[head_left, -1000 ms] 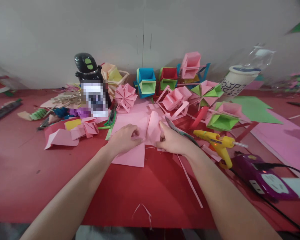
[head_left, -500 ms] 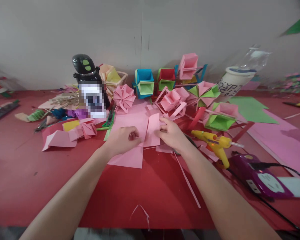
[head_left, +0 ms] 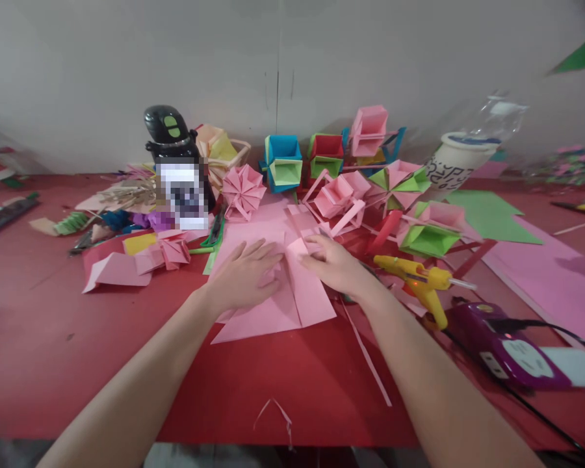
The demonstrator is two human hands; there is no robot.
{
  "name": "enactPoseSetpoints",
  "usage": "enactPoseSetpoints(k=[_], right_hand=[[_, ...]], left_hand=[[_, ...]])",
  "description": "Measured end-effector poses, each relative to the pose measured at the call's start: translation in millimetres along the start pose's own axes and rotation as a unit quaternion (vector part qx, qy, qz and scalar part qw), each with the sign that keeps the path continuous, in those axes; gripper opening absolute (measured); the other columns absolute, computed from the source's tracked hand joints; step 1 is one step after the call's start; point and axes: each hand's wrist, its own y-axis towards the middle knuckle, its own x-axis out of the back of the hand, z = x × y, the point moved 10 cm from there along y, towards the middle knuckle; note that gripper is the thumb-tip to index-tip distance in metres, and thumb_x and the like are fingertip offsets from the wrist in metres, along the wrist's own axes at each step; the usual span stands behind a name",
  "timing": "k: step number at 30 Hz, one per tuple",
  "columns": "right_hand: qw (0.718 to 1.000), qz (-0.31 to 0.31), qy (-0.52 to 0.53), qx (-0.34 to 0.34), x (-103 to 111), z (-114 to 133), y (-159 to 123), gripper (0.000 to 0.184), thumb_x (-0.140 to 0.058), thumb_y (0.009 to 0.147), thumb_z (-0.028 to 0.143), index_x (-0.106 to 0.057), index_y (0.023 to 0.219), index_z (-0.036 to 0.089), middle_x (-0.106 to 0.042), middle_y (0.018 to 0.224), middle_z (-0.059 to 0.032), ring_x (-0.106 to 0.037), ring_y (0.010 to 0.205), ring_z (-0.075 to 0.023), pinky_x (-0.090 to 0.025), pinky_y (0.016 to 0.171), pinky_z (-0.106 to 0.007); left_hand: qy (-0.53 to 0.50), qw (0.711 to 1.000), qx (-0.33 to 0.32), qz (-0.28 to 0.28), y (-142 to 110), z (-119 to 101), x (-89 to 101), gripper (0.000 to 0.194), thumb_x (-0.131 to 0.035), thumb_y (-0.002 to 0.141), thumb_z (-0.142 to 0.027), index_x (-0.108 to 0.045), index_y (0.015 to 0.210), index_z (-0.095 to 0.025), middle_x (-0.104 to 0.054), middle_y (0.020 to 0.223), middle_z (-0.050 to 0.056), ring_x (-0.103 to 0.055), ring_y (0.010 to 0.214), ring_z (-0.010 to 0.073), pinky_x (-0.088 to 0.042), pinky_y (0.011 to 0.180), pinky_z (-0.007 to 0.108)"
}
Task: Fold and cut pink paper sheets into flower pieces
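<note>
"Where's the pink paper?"

"Mid-table, overlapping and creased, its lower corners pointing toward the near edge of the red table."

"Fingers?"

"Left hand lies flat on it, fingers slightly spread. Right hand curls at a pale folded flap; I can't tell whether it pinches."

"Room?"

"Red surface shows toward the near edge, beside a thin pink strip. The yellow glue gun sits rightward."

We're looking from the wearer's head, facing forward and down across the red counter, forearms reaching in close, grey wall behind.
</note>
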Motion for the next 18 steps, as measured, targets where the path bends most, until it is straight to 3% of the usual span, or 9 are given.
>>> enactPoseSetpoints(k=[2, 5, 10, 14, 16, 18], right_hand=[[0.998, -0.045, -0.046, 0.009, 0.2, 1.0, 4.5, 0.039, -0.062, 0.088, 0.031, -0.063, 0.123, 0.015, -0.071, 0.091, -0.0093, -0.069, 0.087, -0.0255, -0.052, 0.085, -0.04], [0.989, -0.078, -0.121, 0.033, -1.4, 8.3, 6.6, 0.039, -0.056, 0.088, 0.022, -0.061, 0.126, 0.012, -0.069, 0.094, -0.0115, -0.066, 0.084, -0.0253, -0.049, 0.081, -0.037], [0.981, -0.07, -0.174, 0.039, -2.6, 8.2, 5.5, 0.046, -0.059, 0.083, 0.016, -0.058, 0.129, 0.013, -0.068, 0.094, -0.0104, -0.062, 0.077, -0.0241, -0.046, 0.076, -0.035], [0.983, -0.076, -0.16, 0.055, 0.0, 9.4, 6.4, 0.028, -0.062, 0.084, 0.017, -0.066, 0.111, 0.013, -0.071, 0.104, -0.0126, -0.064, 0.081, -0.0234, -0.047, 0.079, -0.036], [0.984, -0.078, -0.152, 0.057, 0.8, 9.5, 7.6, 0.015, -0.059, 0.087, 0.016, -0.068, 0.099, 0.014, -0.073, 0.101, -0.0125, -0.065, 0.081, -0.0232, -0.048, 0.08, -0.036], [0.983, -0.076, -0.154, 0.058, 0.7, 9.4, 8.6, 0.014, -0.056, 0.089, 0.013, -0.069, 0.091, 0.015, -0.074, 0.094, -0.0115, -0.067, 0.08, -0.0232, -0.049, 0.08, -0.036]], left_hand=[[0.01, 1.0, 0.001, 0.001, -0.7, -0.9, -1.5, 0.061, -0.047, 0.095, -0.042, -0.041, 0.154, -0.025, -0.032, 0.166, 0.008, -0.021, 0.155, 0.0321, -0.013, 0.125, 0.058], [0.023, 1.0, -0.004, -0.003, -1.4, -2.5, -3.8, 0.065, -0.046, 0.095, -0.041, -0.035, 0.157, -0.024, -0.028, 0.168, 0.007, -0.018, 0.156, 0.034, -0.01, 0.125, 0.059], [0.043, 0.999, -0.012, -0.023, -0.5, -7.2, -7.1, 0.06, -0.032, 0.101, -0.029, -0.028, 0.16, -0.025, -0.027, 0.168, 0.008, -0.018, 0.156, 0.0314, -0.012, 0.125, 0.056], [0.051, 0.998, -0.013, -0.031, 2.5, -10.1, -9.0, 0.057, -0.03, 0.102, -0.028, -0.031, 0.159, -0.024, -0.028, 0.168, 0.01, -0.019, 0.156, 0.0311, -0.012, 0.125, 0.055], [0.048, 0.998, -0.014, -0.029, 3.7, -10.5, -10.2, 0.056, -0.029, 0.103, -0.029, -0.032, 0.159, -0.023, -0.027, 0.168, 0.01, -0.019, 0.156, 0.0302, -0.011, 0.125, 0.054], [0.045, 0.999, -0.011, -0.025, 4.3, -10.3, -11.2, 0.056, -0.028, 0.103, -0.03, -0.032, 0.158, -0.022, -0.027, 0.168, 0.01, -0.018, 0.156, 0.0298, -0.011, 0.125, 0.054]])
